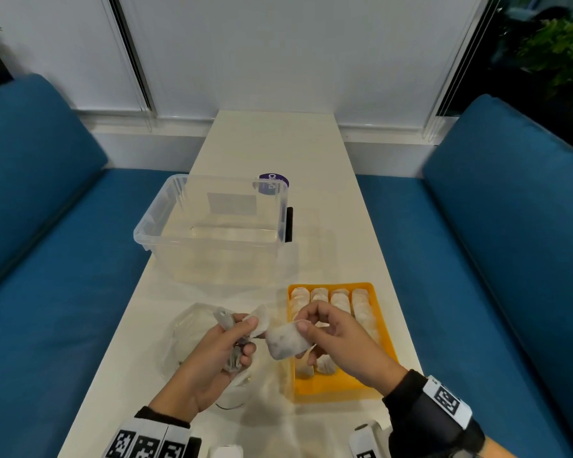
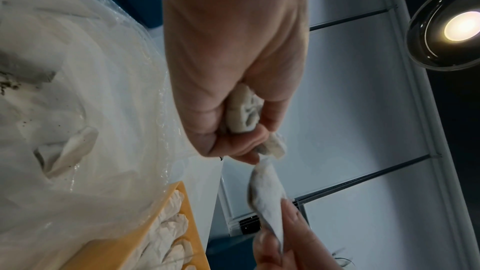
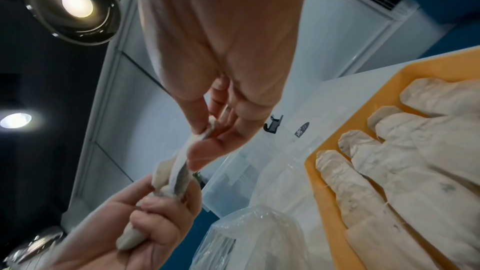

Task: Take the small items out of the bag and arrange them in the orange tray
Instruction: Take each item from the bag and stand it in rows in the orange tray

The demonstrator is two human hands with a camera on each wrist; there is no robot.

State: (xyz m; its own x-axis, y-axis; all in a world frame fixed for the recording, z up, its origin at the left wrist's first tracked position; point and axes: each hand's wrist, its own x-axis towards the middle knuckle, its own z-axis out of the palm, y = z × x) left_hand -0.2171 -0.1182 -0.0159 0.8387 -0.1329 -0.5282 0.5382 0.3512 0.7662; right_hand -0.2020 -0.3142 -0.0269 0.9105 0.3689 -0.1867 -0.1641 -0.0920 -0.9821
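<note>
Sachets: we pinch one sachet (image 1: 286,342) in our right hand (image 1: 339,338) above the tray (image 1: 386,338) edge, while our left hand (image 1: 212,352) clamps a bunch (image 1: 234,357) over the bag (image 1: 179,342). The sachet looks snagged on the bunch just left of our pinch, maybe by a string. Tugging could tear paper and spill grit, or drag sachets onto the table (image 1: 272,153).

White tea bags (image 1: 341,304) in rows in orange tray (image 1: 382,328)
</note>
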